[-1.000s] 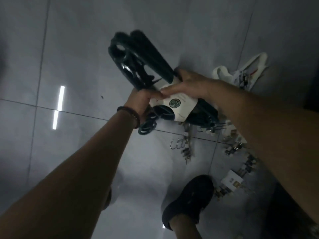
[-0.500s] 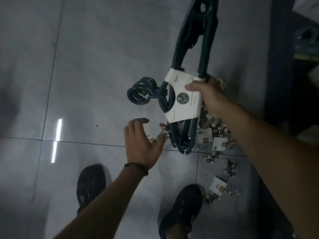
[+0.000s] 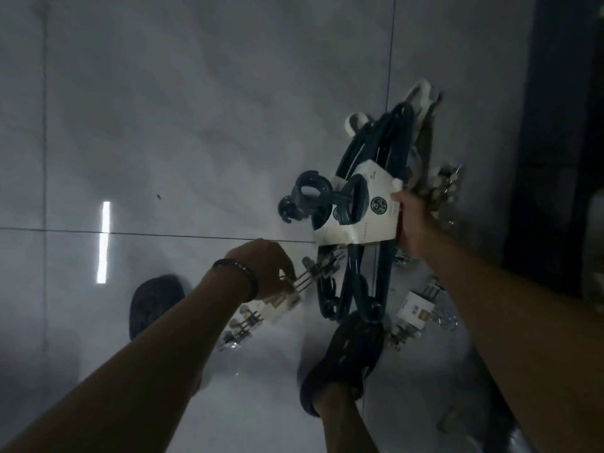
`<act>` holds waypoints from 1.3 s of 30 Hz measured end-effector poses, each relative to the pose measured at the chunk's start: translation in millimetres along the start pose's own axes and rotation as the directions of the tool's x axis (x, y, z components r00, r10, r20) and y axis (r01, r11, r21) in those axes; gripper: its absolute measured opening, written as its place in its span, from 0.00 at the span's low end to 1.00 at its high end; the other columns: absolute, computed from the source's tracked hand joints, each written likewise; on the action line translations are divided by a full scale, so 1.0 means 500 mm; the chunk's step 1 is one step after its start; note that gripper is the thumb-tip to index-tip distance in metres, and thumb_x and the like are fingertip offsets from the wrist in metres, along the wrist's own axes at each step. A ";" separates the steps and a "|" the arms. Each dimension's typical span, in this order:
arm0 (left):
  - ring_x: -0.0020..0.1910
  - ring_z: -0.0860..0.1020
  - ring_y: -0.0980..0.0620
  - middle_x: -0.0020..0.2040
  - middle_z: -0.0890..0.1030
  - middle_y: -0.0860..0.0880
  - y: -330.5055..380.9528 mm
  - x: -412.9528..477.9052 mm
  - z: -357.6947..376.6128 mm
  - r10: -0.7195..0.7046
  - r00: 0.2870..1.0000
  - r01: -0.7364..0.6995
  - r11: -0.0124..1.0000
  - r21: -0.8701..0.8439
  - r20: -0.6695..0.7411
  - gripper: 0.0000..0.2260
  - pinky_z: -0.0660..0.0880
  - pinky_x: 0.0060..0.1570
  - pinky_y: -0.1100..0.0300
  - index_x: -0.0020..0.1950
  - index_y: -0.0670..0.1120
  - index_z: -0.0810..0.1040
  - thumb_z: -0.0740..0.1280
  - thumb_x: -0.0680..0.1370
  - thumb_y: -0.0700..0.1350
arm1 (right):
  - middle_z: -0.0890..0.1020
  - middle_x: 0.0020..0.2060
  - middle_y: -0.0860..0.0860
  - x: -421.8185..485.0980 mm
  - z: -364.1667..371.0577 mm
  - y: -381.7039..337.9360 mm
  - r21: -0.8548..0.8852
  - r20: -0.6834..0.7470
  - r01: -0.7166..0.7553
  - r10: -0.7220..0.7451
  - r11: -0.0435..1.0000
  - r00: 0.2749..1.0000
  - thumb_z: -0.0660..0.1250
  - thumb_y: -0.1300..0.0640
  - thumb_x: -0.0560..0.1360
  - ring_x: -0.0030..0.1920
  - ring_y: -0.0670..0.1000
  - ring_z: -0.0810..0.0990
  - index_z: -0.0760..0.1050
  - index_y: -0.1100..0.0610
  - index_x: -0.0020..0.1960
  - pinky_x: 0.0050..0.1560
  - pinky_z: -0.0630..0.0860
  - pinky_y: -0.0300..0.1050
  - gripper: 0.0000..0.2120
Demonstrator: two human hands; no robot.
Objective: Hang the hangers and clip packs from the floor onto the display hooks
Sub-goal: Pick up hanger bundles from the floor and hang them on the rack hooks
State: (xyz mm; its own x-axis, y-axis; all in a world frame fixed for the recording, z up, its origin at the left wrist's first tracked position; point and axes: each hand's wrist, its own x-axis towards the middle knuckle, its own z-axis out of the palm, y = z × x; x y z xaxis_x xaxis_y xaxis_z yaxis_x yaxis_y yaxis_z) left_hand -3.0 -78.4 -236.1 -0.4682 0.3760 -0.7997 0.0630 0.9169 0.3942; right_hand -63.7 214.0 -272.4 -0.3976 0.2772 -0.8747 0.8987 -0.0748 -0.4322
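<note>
Green hanger bundle (image 3: 356, 204) gripped by right hand (image 3: 408, 220); left hand (image 3: 261, 269) pinches clip pack (image 3: 313, 273); floor packs (image 3: 416, 310) beside bundle unhung.

Hanger bundle (image 3: 355, 273): held by the right hand (image 3: 410, 223) at its paper sleeve (image 3: 369, 223); hooks left of the grip.
Clip pack (image 3: 313, 273): held by the left hand (image 3: 264, 273), left of and nearer than that grip.
Loose clip packs (image 3: 416, 310): on the floor (image 3: 196, 125), nearer than the grip, beside a shoe (image 3: 346, 354).
More hangers (image 3: 421, 91): on the floor, beyond the grip.
</note>
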 end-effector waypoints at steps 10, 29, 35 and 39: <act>0.51 0.82 0.56 0.48 0.85 0.57 -0.112 -0.016 0.115 -0.232 0.971 0.175 0.861 -0.477 -0.061 0.05 0.77 0.55 0.55 0.52 0.64 0.85 0.71 0.80 0.54 | 0.81 0.63 0.58 0.019 0.037 0.089 -0.033 -0.150 0.133 -0.137 0.991 0.979 0.62 0.37 0.74 0.62 0.61 0.80 0.77 0.55 0.66 0.65 0.78 0.61 0.28; 0.65 0.75 0.45 0.66 0.74 0.48 0.022 0.103 0.207 -0.439 0.898 0.279 0.547 -0.789 0.013 0.32 0.76 0.63 0.47 0.71 0.49 0.73 0.72 0.74 0.67 | 0.57 0.82 0.66 0.010 0.149 0.187 -0.385 -0.324 -0.039 -0.095 0.922 0.941 0.50 0.40 0.87 0.80 0.66 0.60 0.52 0.61 0.84 0.78 0.59 0.60 0.34; 0.55 0.85 0.48 0.62 0.85 0.48 0.087 0.253 0.164 -0.233 0.965 0.113 -0.034 -0.993 0.118 0.28 0.83 0.53 0.50 0.70 0.51 0.76 0.80 0.72 0.52 | 0.80 0.64 0.58 0.049 0.129 0.215 -0.242 -0.190 0.012 -0.059 0.970 0.980 0.53 0.25 0.77 0.58 0.61 0.81 0.70 0.54 0.73 0.61 0.79 0.59 0.39; 0.58 0.83 0.46 0.58 0.87 0.49 0.071 0.249 0.160 -0.172 0.980 0.092 -0.055 -0.994 0.100 0.24 0.81 0.53 0.51 0.67 0.49 0.79 0.78 0.72 0.42 | 0.82 0.62 0.57 0.038 0.113 0.230 -0.114 -0.072 0.067 -0.075 0.991 0.995 0.52 0.15 0.64 0.57 0.57 0.83 0.71 0.51 0.72 0.59 0.81 0.60 0.52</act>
State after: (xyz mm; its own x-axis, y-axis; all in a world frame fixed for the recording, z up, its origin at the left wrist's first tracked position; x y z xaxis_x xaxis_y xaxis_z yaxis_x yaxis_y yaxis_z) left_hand 11.4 11.4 -357.7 -0.3810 0.2239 -0.8971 -0.9230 -0.1493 0.3548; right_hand 21.5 156.3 -350.8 -0.4496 0.3503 -0.8217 0.8855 0.0539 -0.4616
